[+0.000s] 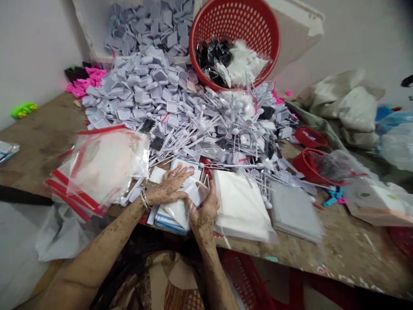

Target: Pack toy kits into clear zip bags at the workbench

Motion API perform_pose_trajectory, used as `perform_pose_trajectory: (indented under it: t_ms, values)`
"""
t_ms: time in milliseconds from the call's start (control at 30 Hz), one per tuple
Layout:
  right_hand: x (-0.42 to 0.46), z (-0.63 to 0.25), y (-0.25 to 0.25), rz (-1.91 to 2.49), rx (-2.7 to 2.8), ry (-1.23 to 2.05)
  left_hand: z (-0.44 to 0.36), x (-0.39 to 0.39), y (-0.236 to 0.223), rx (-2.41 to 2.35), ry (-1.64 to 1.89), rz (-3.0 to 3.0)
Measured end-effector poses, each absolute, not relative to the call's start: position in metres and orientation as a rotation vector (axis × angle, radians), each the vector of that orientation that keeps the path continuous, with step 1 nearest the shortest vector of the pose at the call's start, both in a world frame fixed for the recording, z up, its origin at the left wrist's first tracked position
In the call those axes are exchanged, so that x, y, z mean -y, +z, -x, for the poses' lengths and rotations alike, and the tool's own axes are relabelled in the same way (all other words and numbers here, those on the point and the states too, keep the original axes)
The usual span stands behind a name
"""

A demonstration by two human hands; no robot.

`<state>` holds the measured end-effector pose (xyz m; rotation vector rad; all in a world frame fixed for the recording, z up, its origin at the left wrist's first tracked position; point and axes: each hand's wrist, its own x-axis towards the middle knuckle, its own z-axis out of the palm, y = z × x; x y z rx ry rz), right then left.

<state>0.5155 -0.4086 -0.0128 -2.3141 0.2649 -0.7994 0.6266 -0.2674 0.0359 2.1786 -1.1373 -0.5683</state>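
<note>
worn brown table (345, 252), left hand (167, 188) spread, right hand (204, 207) curled, hold unclear, printed card (193, 167) (lettering illegible)

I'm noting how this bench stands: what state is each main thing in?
Left hand: spread, resting over cards
Right hand: bent, grip unclear
Red basket: open, tilted, partly filled
Gray trays: heaped loosely
Spoons: scattered, overlapping
Red-edged bags: flat, overlapping
White sheets: stacked flat
Clear plastic: stacked flat
Small red tub: open
</note>
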Motion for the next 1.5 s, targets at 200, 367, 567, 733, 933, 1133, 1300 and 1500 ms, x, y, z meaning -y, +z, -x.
perform_pose_trajectory:
  t_ms: [200,367,567,733,933,1133,1300,1500]
  values:
    - [0.425,-0.498,-0.003,2.358,-0.080,-0.613,-0.622,0.272,0.037,1.115,-0.534,-2.279]
    - [0.422,-0.491,-0.010,2.303,-0.238,-0.835,-0.622,0.272,0.036,1.124,-0.519,-2.274]
    - [0.423,-0.502,-0.013,2.307,-0.286,-0.866,-0.622,0.274,0.046,1.144,-0.549,-2.310]
    - [0.430,-0.498,-0.008,2.251,-0.248,-0.735,-0.622,0.276,0.049,1.174,-0.547,-2.316]
    - [0.429,-0.501,-0.012,2.251,-0.282,-0.849,-0.623,0.276,0.045,1.152,-0.517,-2.349]
    - [0.430,-0.501,-0.010,2.304,-0.171,-0.738,-0.631,0.279,0.056,1.273,-0.544,-2.470]
    - [0.444,-0.483,0.025,2.374,0.045,-0.500,-0.638,0.285,0.058,1.363,-0.439,-2.563]
    - [0.539,-0.497,0.072,2.771,-0.127,-0.718,-0.639,0.289,0.059,1.388,-0.390,-2.605]
